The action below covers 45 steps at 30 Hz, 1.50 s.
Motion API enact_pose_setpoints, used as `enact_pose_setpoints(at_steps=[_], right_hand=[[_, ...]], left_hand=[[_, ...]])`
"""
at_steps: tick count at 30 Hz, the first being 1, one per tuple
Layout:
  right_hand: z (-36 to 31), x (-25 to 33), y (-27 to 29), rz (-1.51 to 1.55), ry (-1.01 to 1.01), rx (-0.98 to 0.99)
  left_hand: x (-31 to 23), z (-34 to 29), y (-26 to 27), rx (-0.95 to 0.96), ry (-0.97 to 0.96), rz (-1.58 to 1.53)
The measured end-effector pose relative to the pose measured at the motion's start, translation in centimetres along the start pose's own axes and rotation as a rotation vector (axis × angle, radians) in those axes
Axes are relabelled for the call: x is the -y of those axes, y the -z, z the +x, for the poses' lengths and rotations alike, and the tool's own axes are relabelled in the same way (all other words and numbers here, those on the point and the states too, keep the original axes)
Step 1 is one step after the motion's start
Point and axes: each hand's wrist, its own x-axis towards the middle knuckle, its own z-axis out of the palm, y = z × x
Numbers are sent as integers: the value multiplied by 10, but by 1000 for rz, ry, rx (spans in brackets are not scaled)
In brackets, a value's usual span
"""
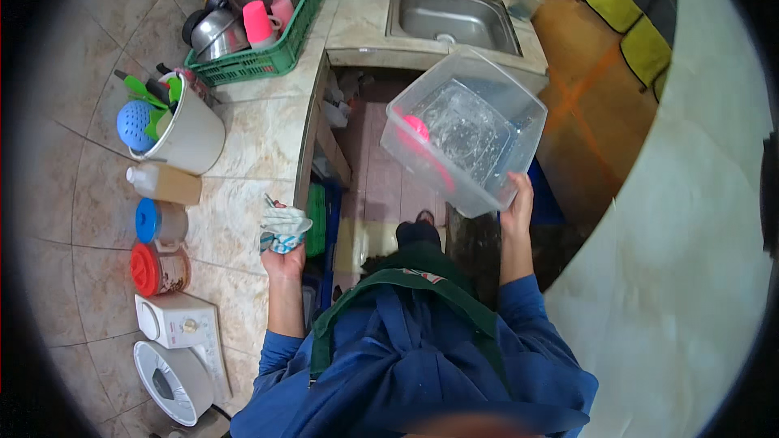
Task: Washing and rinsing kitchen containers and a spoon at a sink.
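Note:
My right hand grips the near right corner of a clear plastic box, which is held tilted in the air in front of the sink counter. A bright pink thing with a round end and a long strip, perhaps a scoop, shows in the box at its left side. The bottom of the box looks wet or streaked. Over the edge of the left counter, my left hand is closed around a crumpled white and blue thing, either a packet or a cloth. A thin metal-looking tip sticks up from it.
A steel sink lies ahead. Along the left counter stand a green crate of dishes, a white bucket of utensils, a bottle, lidded jars and a white kitchen scale. A pale surface curves along the right.

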Motion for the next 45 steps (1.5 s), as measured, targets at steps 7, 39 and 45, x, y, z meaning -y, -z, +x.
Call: enact_pose_setpoints(at_steps=[7, 39, 45], right_hand=[[324, 79, -94, 4, 92, 71], [995, 133, -501, -1524, 413, 41], [1113, 133, -558, -1983, 334, 98]], left_hand=[[129, 245, -30, -85, -325, 589], [229, 1223, -100, -83, 413, 1454], [274, 1271, -55, -203, 433, 2125]])
